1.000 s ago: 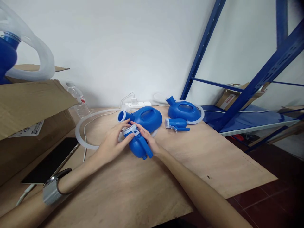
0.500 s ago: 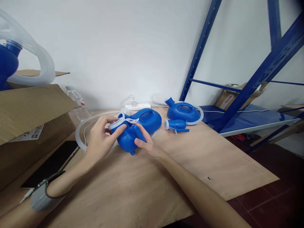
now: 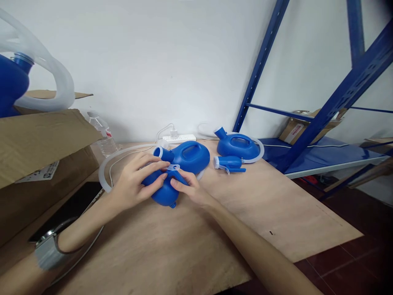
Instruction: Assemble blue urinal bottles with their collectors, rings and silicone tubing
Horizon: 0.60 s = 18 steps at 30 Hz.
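A small blue plastic urinal cup (image 3: 164, 196) is held tilted above the table, a little nub at its lower end. My left hand (image 3: 130, 178) is closed around its wide end, and its fingers cover most of the white lid there. A whitish lid tab (image 3: 173, 167) sticks out between my hands. My right hand (image 3: 196, 190) pinches the cup's handle between thumb and fingers. Just behind lies a large blue urinal bottle (image 3: 198, 159) with a built-in grip and open neck. A clear hose (image 3: 106, 168) curves to the left of it.
At the right stand another urinal bottle (image 3: 238, 148) and a lidded urinal cup (image 3: 231, 162). A cardboard box (image 3: 49, 139), black tablet-like device (image 3: 66, 211) and water bottle (image 3: 104, 135) are at left. A power strip (image 3: 182, 138) lies by the wall, and blue shelving (image 3: 313, 153) stands right.
My left fingers have moved over the cup's lid end, hiding the white rim that showed before. The cup sits slightly lower. My right hand keeps hold of the handle.
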Motion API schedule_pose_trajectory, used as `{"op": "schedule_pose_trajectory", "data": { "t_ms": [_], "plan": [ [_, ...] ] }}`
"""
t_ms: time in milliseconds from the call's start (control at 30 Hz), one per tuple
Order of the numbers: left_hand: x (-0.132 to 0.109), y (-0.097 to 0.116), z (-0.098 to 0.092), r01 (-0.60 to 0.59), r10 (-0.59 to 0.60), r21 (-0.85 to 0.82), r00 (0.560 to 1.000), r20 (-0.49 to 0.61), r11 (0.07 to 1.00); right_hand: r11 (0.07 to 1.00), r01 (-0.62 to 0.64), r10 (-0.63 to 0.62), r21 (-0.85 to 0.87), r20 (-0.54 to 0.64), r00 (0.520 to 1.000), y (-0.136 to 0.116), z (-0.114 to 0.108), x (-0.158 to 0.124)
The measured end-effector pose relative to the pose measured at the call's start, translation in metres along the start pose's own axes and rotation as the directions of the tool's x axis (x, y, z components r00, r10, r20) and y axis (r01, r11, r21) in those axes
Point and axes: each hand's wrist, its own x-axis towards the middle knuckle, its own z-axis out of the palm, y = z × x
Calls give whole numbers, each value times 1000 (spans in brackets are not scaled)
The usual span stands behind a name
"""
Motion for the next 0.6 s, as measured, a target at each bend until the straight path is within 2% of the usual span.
{"op": "schedule_pose_trajectory", "data": {
  "t_ms": [100,200,300,433,600],
  "plan": [
    [-1,1,0,-32,32,20,999,-23,999,995,85,-86,-57,-13,996,-5,1,0],
    [-1,4,-1,-99,98,44,995,11,994,989,117,-122,-89,-51,991,-10,3,-1],
    [-1,6,-1,-179,175,94,983,48,979,995,53,-62,-89,-102,993,-12,6,-3],
    [-2,8,-2,-320,298,225,946,127,920,999,-22,20,-23,-96,995,-7,11,-4],
    [-3,12,-1,-405,356,351,913,197,844,989,-94,109,117,-137,984,-3,16,-1]
  ]
}}
